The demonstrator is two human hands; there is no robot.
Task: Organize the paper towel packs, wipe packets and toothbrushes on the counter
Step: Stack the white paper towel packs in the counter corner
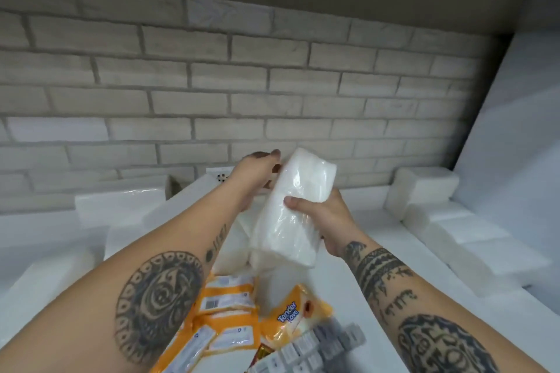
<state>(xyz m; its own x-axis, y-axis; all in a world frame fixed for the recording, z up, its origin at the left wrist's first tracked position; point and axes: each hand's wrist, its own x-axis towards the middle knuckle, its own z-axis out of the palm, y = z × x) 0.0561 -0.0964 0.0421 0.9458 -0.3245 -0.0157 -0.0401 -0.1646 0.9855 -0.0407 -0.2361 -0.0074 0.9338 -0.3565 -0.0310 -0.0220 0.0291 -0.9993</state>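
Aloft, paper towel pack in two-handed grip

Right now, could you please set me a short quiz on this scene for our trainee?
1. True or false: the left hand and the right hand both hold the clear-wrapped paper towel pack above the counter.
2. The orange wipe packets lie: A) against the brick wall; B) below the held pack, near the person; C) on the stacked packs at right.
3. Fill in: the orange packet with blue lettering reads "Tender ____".

Key: 1 true; 2 B; 3 Love.
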